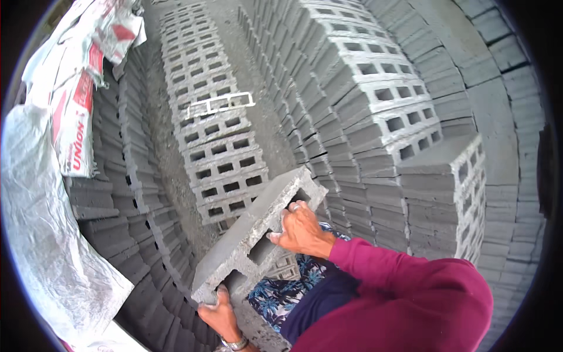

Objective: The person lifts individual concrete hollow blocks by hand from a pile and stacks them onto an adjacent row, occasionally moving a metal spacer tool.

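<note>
A grey concrete hollow block (234,246) is held tilted in front of my body, its three holes facing me and its right end higher than its left. My left hand (220,314) grips the lower left end, the thumb at the rim of the left hole. On the upper right, my right hand (304,230) is closed on the block, its fingers hooked at the right and middle holes. Beyond the held block runs a long row of hollow blocks (226,168), holes facing up. A white rectangular frame (220,104) lies across that row.
Tall stacks of blocks (346,129) rise on the right, with a block (440,154) jutting out near me. More stacked blocks (129,199) line the left side, partly covered by white and red sacks (73,117) and a pale sheet (47,234). Narrow strips of gritty ground (264,105) flank the row.
</note>
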The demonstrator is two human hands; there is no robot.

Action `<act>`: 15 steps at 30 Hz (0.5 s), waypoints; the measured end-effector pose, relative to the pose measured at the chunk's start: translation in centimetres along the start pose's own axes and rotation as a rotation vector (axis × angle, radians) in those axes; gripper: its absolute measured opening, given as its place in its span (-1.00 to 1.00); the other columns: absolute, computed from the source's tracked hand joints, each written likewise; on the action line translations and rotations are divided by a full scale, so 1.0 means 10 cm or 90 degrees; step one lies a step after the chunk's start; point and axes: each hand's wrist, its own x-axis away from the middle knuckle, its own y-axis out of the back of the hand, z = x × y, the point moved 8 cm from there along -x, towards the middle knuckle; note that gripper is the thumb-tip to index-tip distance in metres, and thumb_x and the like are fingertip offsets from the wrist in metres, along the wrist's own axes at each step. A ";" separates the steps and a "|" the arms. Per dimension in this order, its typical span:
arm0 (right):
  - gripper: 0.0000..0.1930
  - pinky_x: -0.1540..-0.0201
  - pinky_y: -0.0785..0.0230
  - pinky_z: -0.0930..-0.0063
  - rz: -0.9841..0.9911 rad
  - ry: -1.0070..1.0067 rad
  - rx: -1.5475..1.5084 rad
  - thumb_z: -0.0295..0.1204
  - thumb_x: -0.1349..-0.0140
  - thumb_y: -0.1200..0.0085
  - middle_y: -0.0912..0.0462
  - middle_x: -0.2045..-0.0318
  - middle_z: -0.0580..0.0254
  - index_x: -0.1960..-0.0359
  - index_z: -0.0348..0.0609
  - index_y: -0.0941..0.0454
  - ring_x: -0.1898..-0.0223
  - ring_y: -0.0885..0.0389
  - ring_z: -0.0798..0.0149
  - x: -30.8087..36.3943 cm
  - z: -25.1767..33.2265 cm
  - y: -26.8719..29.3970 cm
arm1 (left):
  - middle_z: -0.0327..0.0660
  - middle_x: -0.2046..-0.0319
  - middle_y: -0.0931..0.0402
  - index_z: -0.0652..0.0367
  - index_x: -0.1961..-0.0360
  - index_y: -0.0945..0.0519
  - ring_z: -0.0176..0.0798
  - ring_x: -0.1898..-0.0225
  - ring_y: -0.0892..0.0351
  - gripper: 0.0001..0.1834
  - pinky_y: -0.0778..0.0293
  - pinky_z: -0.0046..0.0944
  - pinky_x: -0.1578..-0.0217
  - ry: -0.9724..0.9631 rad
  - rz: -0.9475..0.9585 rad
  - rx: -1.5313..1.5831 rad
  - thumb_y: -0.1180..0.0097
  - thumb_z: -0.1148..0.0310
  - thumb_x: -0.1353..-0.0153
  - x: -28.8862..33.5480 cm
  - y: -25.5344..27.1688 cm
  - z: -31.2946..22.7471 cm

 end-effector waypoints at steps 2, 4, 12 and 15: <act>-0.46 -0.04 -0.33 0.05 -0.064 0.014 0.061 -0.03 0.06 -0.31 -0.57 0.39 -0.29 0.48 -0.43 -0.59 0.15 -0.51 -0.20 0.08 0.11 0.78 | -0.11 0.41 -0.58 0.53 0.38 -0.56 -0.28 0.46 -0.41 -0.66 -0.41 -0.18 0.37 -0.027 0.049 0.055 -0.30 0.35 -0.13 0.17 -0.15 -0.52; -0.49 -0.05 -0.28 0.14 -0.144 0.033 0.129 -0.09 0.06 -0.27 -0.61 0.50 -0.23 0.50 -0.47 -0.60 0.20 -0.57 -0.11 0.19 0.10 1.61 | -0.13 0.42 -0.50 0.50 0.41 -0.50 -0.29 0.41 -0.36 -0.57 -0.35 -0.20 0.38 -0.018 0.104 0.023 -0.31 0.24 -0.21 0.38 -0.31 -1.03; -0.54 0.05 -0.31 0.15 -0.315 -0.063 0.228 -0.17 0.13 -0.30 -0.52 0.63 -0.26 0.69 -0.44 -0.51 0.36 -0.53 -0.16 0.69 -0.91 3.96 | -0.10 0.81 -0.12 0.31 0.77 -0.20 -0.32 0.65 -0.06 -0.35 0.06 -0.04 0.62 -0.336 0.314 0.029 -0.21 0.15 -0.29 0.89 -1.70 -2.92; -0.49 0.21 -0.35 0.12 -0.353 -0.123 0.246 -0.18 0.19 -0.35 -0.38 0.76 -0.22 0.82 -0.42 -0.37 0.55 -0.44 -0.17 0.92 -1.62 4.48 | -0.05 0.82 -0.12 0.33 0.78 -0.23 -0.32 0.66 -0.09 -0.34 0.03 -0.04 0.64 -0.375 0.430 -0.001 -0.18 0.12 -0.31 1.16 -2.39 -3.37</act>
